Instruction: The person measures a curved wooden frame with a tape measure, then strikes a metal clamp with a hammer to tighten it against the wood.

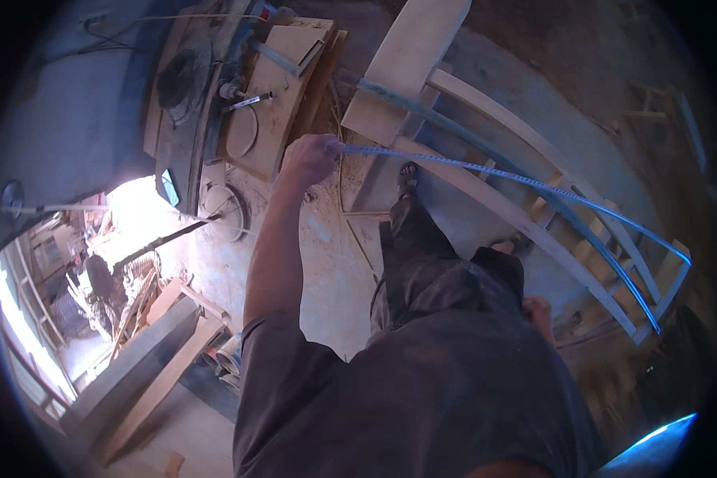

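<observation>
My left arm reaches forward, and my left hand [312, 159] is closed around the near end of a tape measure [486, 169]. Its blade stretches taut to the right, over the long wooden boards, as far as their end. Beneath the blade lie a pale curved-looking board [518, 209], a second long board [502, 111] and a bluish bar [494, 151]. My right hand [539, 315] hangs low beside my hip, partly hidden by my shirt; its fingers are too unclear to read. No object shows in it.
A wide plank [410, 68] lies across the boards' far left end. Left of my hand stands a dusty machine [187, 84] beside stacked wooden panels [275, 88]. Planks [163, 386] and scrap wood [139, 299] lie at lower left. My feet stand close to the boards.
</observation>
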The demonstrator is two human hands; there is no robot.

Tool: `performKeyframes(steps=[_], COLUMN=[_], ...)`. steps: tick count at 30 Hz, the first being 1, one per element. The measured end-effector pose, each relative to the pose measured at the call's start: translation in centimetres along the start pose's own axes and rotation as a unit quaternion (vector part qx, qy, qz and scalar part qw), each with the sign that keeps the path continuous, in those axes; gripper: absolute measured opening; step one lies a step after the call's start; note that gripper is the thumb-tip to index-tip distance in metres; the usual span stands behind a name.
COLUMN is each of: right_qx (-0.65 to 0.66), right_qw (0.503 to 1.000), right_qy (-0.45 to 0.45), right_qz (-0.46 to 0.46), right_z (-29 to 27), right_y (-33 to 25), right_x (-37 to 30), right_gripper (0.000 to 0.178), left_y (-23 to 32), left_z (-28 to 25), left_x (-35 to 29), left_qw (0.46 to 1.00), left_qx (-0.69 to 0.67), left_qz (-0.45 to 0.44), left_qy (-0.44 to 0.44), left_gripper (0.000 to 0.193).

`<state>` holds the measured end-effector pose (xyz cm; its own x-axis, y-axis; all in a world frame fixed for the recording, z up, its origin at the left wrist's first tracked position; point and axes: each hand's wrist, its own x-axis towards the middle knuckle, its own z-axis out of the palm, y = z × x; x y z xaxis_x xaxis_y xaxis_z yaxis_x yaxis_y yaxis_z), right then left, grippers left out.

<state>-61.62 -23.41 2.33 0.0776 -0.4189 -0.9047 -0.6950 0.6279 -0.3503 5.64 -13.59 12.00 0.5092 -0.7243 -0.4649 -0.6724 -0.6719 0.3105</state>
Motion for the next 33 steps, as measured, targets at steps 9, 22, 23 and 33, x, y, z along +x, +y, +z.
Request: performKeyframes(steps=[9,22,23,33], right_qx=[-0.202,-0.195,-0.196,-0.2], right_qw=[0.971,0.975,0.974,0.976], right_qy=[0.046,0.064,0.068,0.069], right_qz=[-0.115,-0.088,-0.088,-0.054], right_z=[10.3,11.1,11.0,12.7], right_y=[-8.0,-6.3,-5.9,-7.6], right_x=[-6.5,-8.7,-8.5,-8.3], right_gripper=[0.019,0.022,0.023,0.021], left_y=[-5.0,-7.5,-7.6,-8.6], left_z=[-1.6,-0.1,-0.1,0.3], left_x=[7.1,9.9,10.1,11.4], left_qw=[0.997,0.988,0.987,0.977], left_qx=[-0.012,-0.058,-0.068,-0.089], left_qz=[0.046,0.087,0.092,0.113], left_qy=[-0.059,-0.109,-0.11,-0.155], left_gripper=[0.024,0.03,0.031,0.036])
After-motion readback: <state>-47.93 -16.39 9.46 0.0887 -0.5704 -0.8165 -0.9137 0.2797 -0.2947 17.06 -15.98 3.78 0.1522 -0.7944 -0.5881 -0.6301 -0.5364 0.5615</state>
